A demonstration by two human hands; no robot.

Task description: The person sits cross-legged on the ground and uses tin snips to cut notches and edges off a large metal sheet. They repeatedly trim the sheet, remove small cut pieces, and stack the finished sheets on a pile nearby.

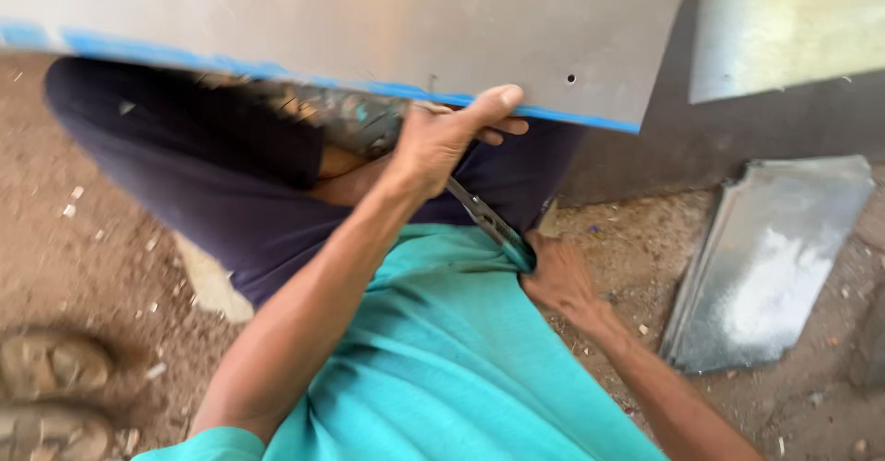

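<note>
A large grey metal sheet (369, 18) with a blue-lined lower edge lies across my lap, over my dark trousers. My left hand (441, 143) grips that edge, with the thumb on top and the fingers underneath. A pair of metal shears (479, 214) runs diagonally from under my left hand down to my right hand (558, 281). My right hand is closed on the shears' handle end, beside my teal shirt. The blade tips are hidden behind my left hand and the sheet.
A stack of cut metal sheets (770, 267) lies on the dirt ground at the right. Another pale sheet (784, 23) leans at the top right. Dusty footwear (51, 392) sits at the bottom left. Small scraps litter the ground.
</note>
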